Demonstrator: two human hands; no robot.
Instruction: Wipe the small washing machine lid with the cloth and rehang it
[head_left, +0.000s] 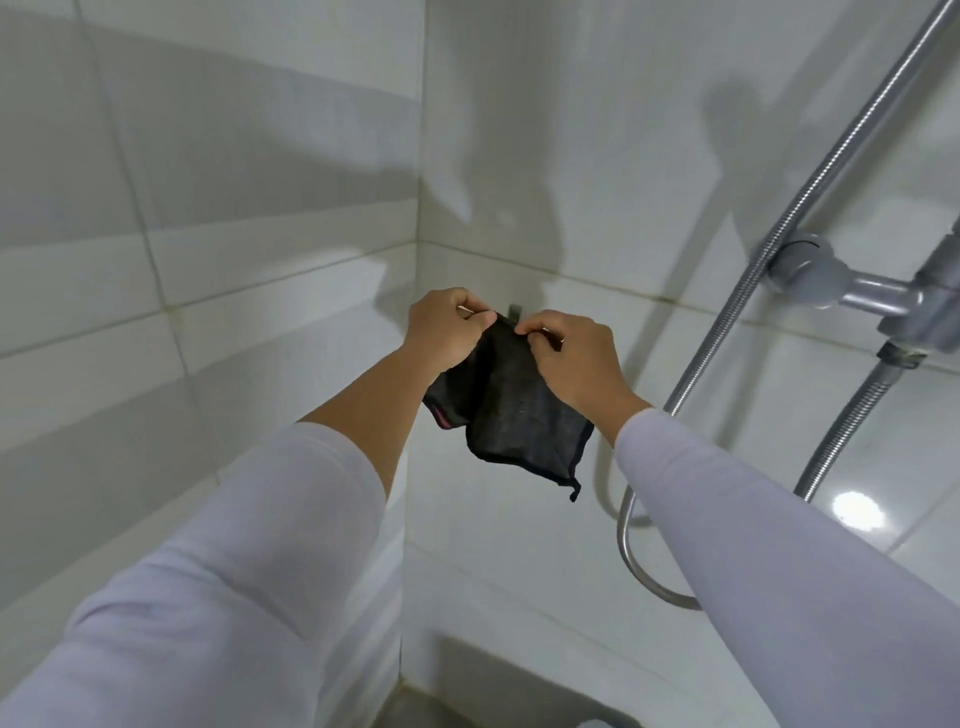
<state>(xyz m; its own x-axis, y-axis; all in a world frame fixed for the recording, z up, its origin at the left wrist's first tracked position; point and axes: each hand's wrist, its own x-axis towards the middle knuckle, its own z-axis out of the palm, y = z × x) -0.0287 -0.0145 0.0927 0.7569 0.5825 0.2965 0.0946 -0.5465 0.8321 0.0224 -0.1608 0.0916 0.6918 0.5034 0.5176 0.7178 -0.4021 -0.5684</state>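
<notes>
Pinching the dark cloth (511, 400) by its top edge, left hand (449, 327) and right hand (574, 358) hold it just below the wall hook (514, 310); best spread the edge taut; seat it squarely over the hook before releasing.

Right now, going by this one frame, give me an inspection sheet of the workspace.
Surface: white tiled walls meeting at a corner; stained grout.
Job's things: dark cloth held up at a small wall hook; whether it is hooked cannot be told. Washing machine lid: nothing seen.
Clutter: nothing seen.
Grippers: left hand and right hand both pinch the cloth's top edge.
Cables: metal shower hose looping down at right.
Surroundings: grey shower fitting on the right wall; glare spot low on the tiles.
</notes>
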